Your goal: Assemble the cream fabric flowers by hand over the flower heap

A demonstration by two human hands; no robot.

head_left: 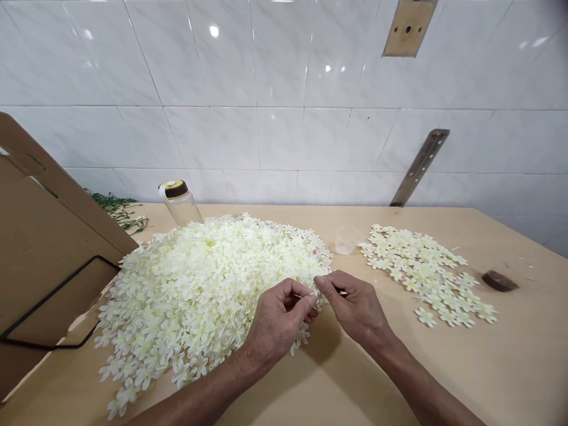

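A big heap of small cream-white fabric flowers (199, 284) covers the left middle of the wooden table (399, 367). My left hand (277, 322) rests at the heap's right edge, its fingers pinched on a white flower. My right hand (355, 305) is beside it, fingertips pinched together and meeting the left hand's at the same flower (316, 291). What sits between the right fingers is too small to name. To the right lies a flatter spread of separate flowers (426, 269).
A clear small cup (346, 239) stands between the two flower groups. A clear bottle with a dark and yellow cap (178, 201) is behind the heap. Cardboard box flaps (44, 248) rise at the left, green stems (118, 210) behind them. A dark small object (499, 280) lies at the right.
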